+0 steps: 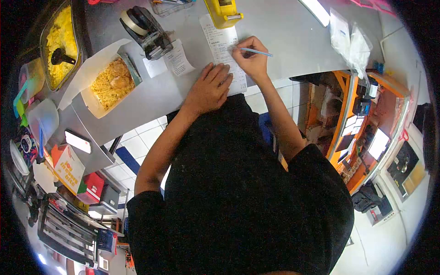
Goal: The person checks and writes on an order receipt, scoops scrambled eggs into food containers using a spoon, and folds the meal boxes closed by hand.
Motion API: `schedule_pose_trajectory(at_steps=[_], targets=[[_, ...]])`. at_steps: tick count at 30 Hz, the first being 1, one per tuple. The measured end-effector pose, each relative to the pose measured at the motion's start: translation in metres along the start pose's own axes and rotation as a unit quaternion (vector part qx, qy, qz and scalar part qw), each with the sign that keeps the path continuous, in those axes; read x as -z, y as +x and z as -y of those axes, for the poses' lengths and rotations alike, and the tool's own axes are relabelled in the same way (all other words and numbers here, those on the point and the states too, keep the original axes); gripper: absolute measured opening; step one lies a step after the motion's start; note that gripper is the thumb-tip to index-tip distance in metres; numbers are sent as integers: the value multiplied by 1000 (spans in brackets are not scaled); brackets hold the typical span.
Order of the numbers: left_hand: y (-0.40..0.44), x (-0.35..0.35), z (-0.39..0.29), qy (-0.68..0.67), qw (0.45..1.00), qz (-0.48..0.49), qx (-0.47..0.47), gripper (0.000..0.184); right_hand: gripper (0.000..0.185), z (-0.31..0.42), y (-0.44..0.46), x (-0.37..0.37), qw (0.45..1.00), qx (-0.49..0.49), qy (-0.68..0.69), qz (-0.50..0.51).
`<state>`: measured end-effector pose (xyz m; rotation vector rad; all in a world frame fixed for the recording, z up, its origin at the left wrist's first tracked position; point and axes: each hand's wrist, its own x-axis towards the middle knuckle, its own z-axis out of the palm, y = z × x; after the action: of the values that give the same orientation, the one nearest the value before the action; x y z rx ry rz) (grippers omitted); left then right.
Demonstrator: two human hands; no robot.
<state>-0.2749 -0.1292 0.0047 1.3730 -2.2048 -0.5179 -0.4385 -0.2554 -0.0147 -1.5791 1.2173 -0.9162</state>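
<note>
A long printed paper receipt (216,40) lies on the grey metal table in front of me. My right hand (251,58) is closed around a light blue pen (261,52), and its fingertips rest at the receipt's right edge. The pen's writing tip is hidden by my fingers. My left hand (210,89) lies flat across the lower part of the receipt, fingers stretched out. At the receipt's top end stands a yellow tape dispenser (220,13). Left of it is a black tape dispenser (149,34), with a smaller printed slip (178,58) beside it.
On the left, an open paper box (96,103) holds noodles or rice with a piece on top. Behind it sits a tray (81,46) of yellow food with a black spoon (62,57). A phone (78,141) lies near the table's left end; plastic bags (353,43) hang at right.
</note>
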Motion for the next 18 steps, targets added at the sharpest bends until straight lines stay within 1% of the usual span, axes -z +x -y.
schedule_pose_trajectory(at_steps=[3,6,9,10,13,15,17,18], targets=[[1,1,0,-1,1000,-4,1,42,16,0,1,0,1000,24,-6,2],[2,1,-1,1,1000,-16,0,42,14,8,3,7,998,-45,23,-20],[0,4,-1,-1,1000,-12,7,41,17,24,21,28,987,-87,-135,26],[-3,5,-2,-4,1000,-9,10,41,25,35,28,32,957,-110,-259,65],[3,3,-3,-7,1000,-11,13,40,34,37,38,32,908,-49,-409,71],[3,2,0,-12,1000,-11,6,40,39,43,44,34,906,-50,-409,95],[1,1,2,-20,1000,-18,5,40,37,44,44,40,913,-22,-397,91],[1,0,1,-26,1000,-15,7,41,34,50,50,51,927,-22,-367,81]])
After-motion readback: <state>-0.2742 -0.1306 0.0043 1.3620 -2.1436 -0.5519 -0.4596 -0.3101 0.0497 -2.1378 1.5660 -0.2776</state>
